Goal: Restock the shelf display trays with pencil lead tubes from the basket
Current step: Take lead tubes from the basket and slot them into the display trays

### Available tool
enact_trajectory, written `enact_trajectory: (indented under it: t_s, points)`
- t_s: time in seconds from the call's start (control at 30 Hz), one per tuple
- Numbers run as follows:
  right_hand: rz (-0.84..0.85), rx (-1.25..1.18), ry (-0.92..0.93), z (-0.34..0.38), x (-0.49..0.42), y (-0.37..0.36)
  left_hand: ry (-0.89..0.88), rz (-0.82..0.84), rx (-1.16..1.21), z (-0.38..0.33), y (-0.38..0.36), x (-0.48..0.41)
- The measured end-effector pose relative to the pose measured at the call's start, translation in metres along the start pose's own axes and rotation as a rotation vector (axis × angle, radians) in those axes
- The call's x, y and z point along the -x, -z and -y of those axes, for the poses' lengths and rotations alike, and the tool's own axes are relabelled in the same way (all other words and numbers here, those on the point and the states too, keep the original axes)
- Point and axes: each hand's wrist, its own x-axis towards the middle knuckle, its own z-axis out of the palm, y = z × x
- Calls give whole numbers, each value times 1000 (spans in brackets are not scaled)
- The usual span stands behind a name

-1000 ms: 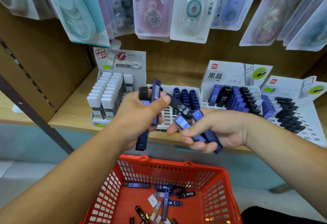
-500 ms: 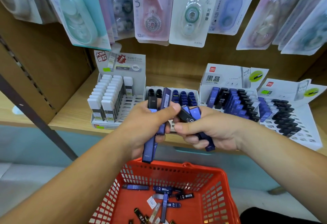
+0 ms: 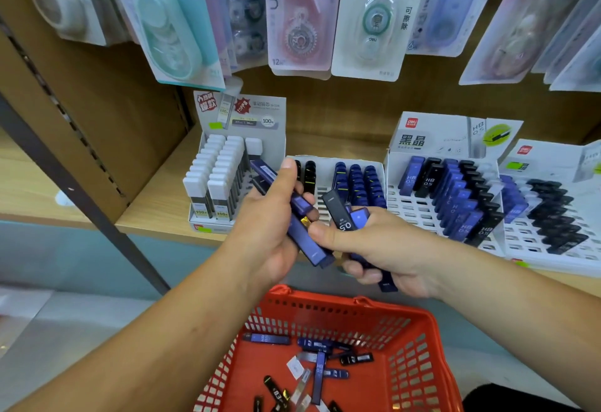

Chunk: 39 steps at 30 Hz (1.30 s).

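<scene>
My left hand (image 3: 270,232) grips a few blue lead tubes (image 3: 304,236), thumb on top, in front of the shelf edge. Touching them from the right, my right hand (image 3: 383,249) holds several more blue and black tubes (image 3: 341,213), its thumb against the left bundle. Below both hands, a red basket (image 3: 419,340) has several loose blue and black tubes (image 3: 320,369) on its floor. On the shelf behind stand white slotted display trays: a middle tray (image 3: 325,190) with black and blue tubes, and a right tray (image 3: 419,206) with blue and black rows.
A box of white-capped tubes (image 3: 214,180) stands left of the middle tray, and another tray (image 3: 553,216) at the far right. Carded correction tapes (image 3: 299,14) hang above the shelf. A dark metal upright (image 3: 81,190) slants across the left.
My left hand tilted its tubes from upright to slanting down-right. The right hand moved in until its thumb met them. The view shifted slightly closer to the shelf.
</scene>
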Motion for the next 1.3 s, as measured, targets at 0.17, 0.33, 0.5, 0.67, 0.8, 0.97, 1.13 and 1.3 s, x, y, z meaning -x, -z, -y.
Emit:
enact_trajectory:
  t_s: [0.17,0.33,0.5,0.67,0.8,0.97,1.13,1.3]
  points:
    - [47,47,-8,3,4,-3,53,56,0,4,0,6]
    - [56,-11,9,4,7,0,75,139,112,-4,-3,9]
    - [114,12,23,-2,13,6,99,182,135,-7,-6,11]
    - [108,-73,-7,-11,25,19,95,172,178,-4,-13,11]
    - [70,-85,-5,-15,35,34,70,136,185,-5,-15,8]
    - [4,-125,-47,-12,39,44,61,169,17,0,-12,10]
    - [-14,-95,-39,-11,36,46,-12,272,-338,6,-7,15]
    - [-29,-84,-9,-12,34,43,-111,344,-503,12,-5,21]
